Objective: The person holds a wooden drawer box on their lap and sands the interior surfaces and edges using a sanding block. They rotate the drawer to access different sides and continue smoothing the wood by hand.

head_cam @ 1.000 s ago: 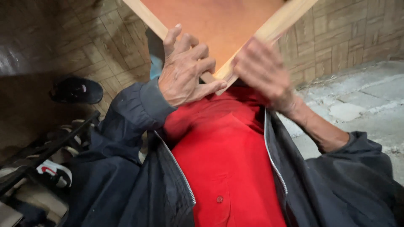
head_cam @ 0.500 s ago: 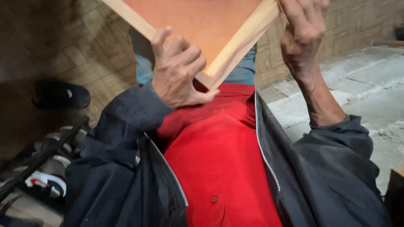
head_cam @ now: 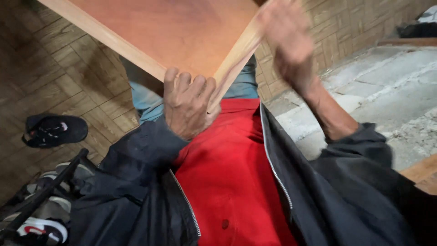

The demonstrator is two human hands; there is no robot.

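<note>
Board (head_cam: 168,34) corner inside left hand (head_cam: 186,107).

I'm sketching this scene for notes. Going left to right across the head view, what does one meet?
Black shoe on the wooden floor → left hand gripping the corner of the wooden panel → right hand, blurred, at the panel's right edge → grey concrete floor.

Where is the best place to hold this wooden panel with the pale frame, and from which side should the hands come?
Probably by the pale frame edges of the wooden panel, from below, on either side of its near corner. That corner points toward the body, so two rails meet there. The left hand already wraps the corner from beneath; the right hand, blurred, lies along the right rail.
</note>
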